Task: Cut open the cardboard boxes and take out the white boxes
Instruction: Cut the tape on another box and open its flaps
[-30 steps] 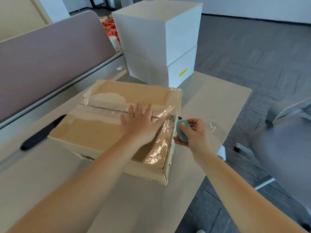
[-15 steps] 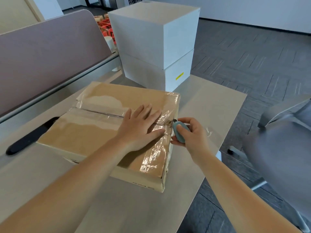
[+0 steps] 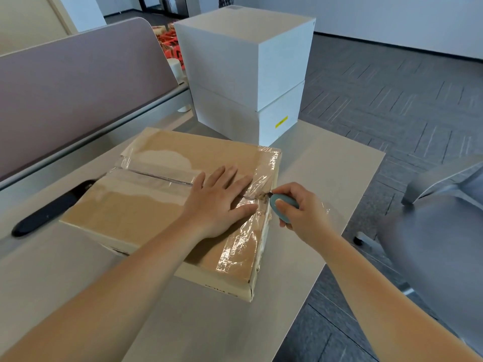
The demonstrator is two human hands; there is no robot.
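My left hand (image 3: 219,202) presses flat on the taped brown cardboard box (image 3: 146,205); my right hand (image 3: 300,212) grips the teal cutter (image 3: 281,208) just beside those fingertips. Slippage risk: the blade may jump toward the fingers or score the contents.

Pale grey table (image 3: 326,163), rectangular, w/ a mauve partition screen (image 3: 78,87) along its far-left edge. Directly on it: a flat cardboard box (image 3: 146,205) near the middle, taped w/ clear tape; two white boxes (image 3: 235,121) stacked one atop the other at the far end, just behind the cardboard box; a long black oval slot or object (image 3: 49,209) at left, partly hidden under the cardboard box's corner, can't tell which.
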